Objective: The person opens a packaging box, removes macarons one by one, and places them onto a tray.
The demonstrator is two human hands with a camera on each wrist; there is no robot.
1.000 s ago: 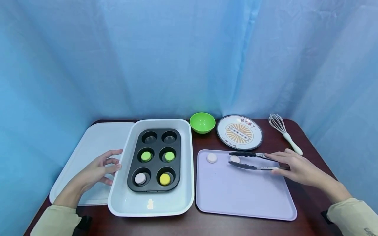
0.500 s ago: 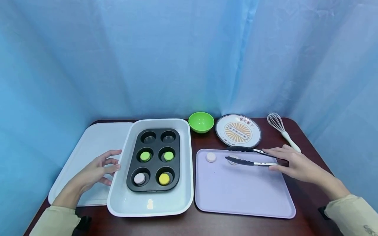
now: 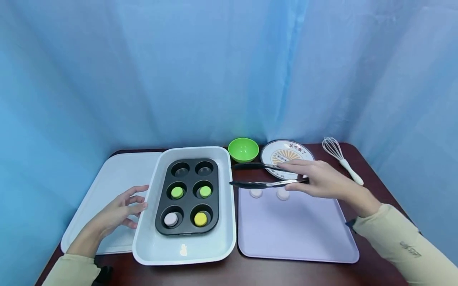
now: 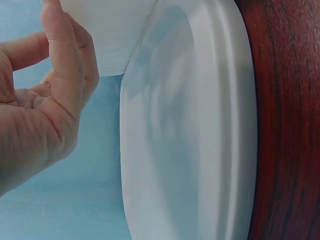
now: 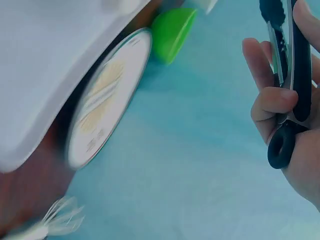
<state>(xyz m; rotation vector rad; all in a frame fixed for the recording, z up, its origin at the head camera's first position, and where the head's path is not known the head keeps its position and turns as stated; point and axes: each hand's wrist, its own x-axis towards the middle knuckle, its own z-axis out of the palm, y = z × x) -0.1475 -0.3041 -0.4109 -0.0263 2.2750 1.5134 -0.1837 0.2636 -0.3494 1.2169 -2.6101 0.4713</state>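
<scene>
My right hand [image 3: 320,179] grips a pair of black-tipped tongs [image 3: 250,185], whose two arms are spread with nothing visible between them. The tips reach the right rim of the white basin [image 3: 183,254] in the head view. In the right wrist view, fingers wrap the tongs' dark handle [image 5: 301,75]. My left hand [image 3: 118,210] has relaxed fingers, their tips at the basin's left rim. Inside the basin lies a dark muffin tin [image 3: 193,192]; its cups hold two green macaron-like discs [image 3: 205,192], a pale pink disc [image 3: 171,219] and a yellow disc [image 3: 200,219].
Two pale discs [image 3: 283,194] lie along the far side of the lilac tray [image 3: 297,234]. Behind it stand a green bowl [image 3: 243,150] and a patterned plate [image 3: 269,153], with a whisk [image 3: 350,171] further right. A white tray [image 3: 118,174] sits left, partly under the basin's outline.
My right hand has raised the tongs off the area around a pale disc and carried them left to the basin's rim. That disc stays on the lilac tray. My left hand keeps its place.
</scene>
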